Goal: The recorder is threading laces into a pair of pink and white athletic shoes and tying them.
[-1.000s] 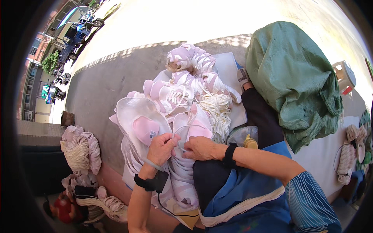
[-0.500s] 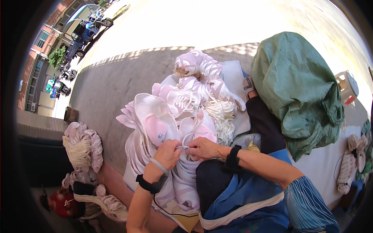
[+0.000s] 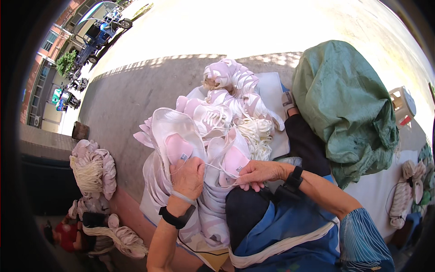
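Observation:
A thin white shoelace (image 3: 216,166) runs between my two hands, above a pile of white and pink shoe uppers (image 3: 177,129). My left hand (image 3: 186,178) is closed on one part of the lace, low against the opening of an upper with a pink insole. Closed round the other part, my right hand (image 3: 259,174) is beside a second pink insole (image 3: 236,159), over my dark-clothed knee. Whether the lace passes through eyelets is hidden. A tangled heap of cream laces (image 3: 256,136) lies on the right side of the pile.
A large green sack (image 3: 344,109) stands to the right, near a white plastic stool (image 3: 402,104). More bundled uppers (image 3: 93,170) lie at left, near a person in red (image 3: 67,235). Cream laces (image 3: 285,245) lie across my blue apron (image 3: 267,226). A blue three-wheeler (image 3: 97,34) is parked far left.
My hands were close together at a loop or crossing of the lace. They have moved apart, the right one to the right, and the lace now stretches between them.

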`<control>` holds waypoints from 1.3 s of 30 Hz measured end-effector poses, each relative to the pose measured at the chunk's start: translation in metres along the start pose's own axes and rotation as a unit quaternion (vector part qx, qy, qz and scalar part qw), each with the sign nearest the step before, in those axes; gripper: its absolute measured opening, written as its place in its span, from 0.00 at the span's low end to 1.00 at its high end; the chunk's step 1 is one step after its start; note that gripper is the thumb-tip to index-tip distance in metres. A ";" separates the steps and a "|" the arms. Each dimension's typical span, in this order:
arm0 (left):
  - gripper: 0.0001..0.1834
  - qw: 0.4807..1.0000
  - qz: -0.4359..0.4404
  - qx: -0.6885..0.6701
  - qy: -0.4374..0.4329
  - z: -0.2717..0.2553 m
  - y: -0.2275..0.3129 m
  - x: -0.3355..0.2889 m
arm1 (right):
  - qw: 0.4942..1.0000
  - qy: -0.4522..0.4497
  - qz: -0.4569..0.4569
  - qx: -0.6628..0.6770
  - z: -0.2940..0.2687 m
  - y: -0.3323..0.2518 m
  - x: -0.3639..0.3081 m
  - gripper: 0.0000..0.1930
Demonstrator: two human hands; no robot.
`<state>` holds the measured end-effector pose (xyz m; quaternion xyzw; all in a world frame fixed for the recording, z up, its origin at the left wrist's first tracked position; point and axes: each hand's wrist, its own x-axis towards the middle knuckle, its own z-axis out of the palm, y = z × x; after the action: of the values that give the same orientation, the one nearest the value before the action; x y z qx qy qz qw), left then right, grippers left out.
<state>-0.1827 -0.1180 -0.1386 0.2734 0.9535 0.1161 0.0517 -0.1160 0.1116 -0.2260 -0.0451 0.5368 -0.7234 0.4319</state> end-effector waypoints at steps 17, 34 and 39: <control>0.10 0.679 -0.327 -0.646 0.120 0.015 -0.024 0.005 | 0.981 0.000 -0.030 0.191 -0.010 0.009 -0.065 0.16; 0.09 0.720 -0.280 -0.633 0.040 0.005 -0.006 -0.003 | 0.856 0.462 -0.223 0.059 0.007 0.005 -0.053 0.18; 0.13 0.913 -0.079 -0.390 -0.089 0.021 0.002 -0.017 | 0.924 0.294 -0.243 -0.011 0.046 -0.048 -0.038 0.17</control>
<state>-0.1640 -0.1216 -0.1578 0.1640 0.8424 0.4496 0.2478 -0.0958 0.1059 -0.1529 0.0365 0.6202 -0.7809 0.0651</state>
